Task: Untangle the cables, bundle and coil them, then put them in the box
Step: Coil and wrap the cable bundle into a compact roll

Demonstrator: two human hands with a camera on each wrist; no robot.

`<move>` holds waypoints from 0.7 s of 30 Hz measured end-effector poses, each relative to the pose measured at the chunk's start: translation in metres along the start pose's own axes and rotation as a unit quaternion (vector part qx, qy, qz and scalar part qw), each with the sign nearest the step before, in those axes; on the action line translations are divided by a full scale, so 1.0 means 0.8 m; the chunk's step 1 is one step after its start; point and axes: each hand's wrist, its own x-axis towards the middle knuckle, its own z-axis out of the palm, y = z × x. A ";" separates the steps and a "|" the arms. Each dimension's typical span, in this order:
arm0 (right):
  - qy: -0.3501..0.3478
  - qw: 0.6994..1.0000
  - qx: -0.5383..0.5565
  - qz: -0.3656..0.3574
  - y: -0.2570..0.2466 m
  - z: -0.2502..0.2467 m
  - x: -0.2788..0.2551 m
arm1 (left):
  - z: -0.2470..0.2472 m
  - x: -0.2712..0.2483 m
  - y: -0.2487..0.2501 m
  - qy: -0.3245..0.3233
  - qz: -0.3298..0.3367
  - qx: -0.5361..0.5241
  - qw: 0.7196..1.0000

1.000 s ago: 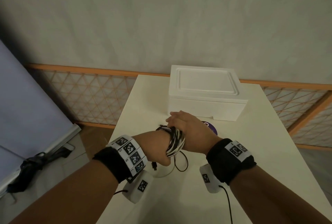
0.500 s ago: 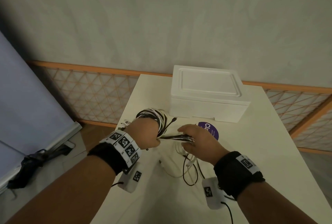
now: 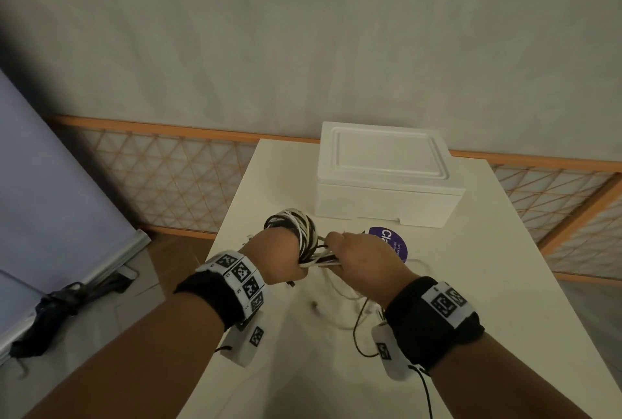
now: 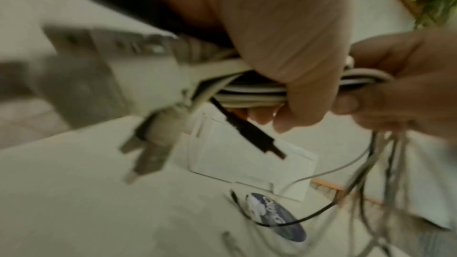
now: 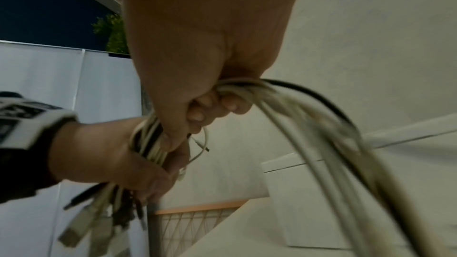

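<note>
Cables [image 3: 304, 233] coil round the left hand [image 3: 281, 258], whose fist grips them; right hand [image 3: 361, 262] just beside grips the run stretched between them, box [image 3: 387, 190] closed at the table's [image 3: 505, 284] far edge, beyond both hands

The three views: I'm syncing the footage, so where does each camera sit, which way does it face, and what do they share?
Head: looks down over both forearms at the table and box.
Left wrist: under the left hand, facing its fingers and the cables.
Right wrist: under the right hand, facing the left hand.
All three share both hands and cables.
</note>
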 end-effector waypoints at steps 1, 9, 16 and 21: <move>0.016 1.000 -0.016 -0.021 -0.004 -0.001 -0.001 | 0.002 0.002 -0.004 -0.001 0.000 0.007 1.000; 0.021 1.000 -0.011 -0.001 0.000 0.008 -0.010 | 0.012 0.003 0.000 -0.047 -0.022 -0.120 0.991; 0.114 0.993 -0.004 -0.012 0.011 0.016 -0.020 | 0.014 -0.013 -0.014 0.035 0.011 -0.632 0.774; 0.143 0.989 -0.016 -0.026 0.013 0.027 -0.027 | 0.005 -0.017 -0.019 0.071 -0.039 -0.786 0.613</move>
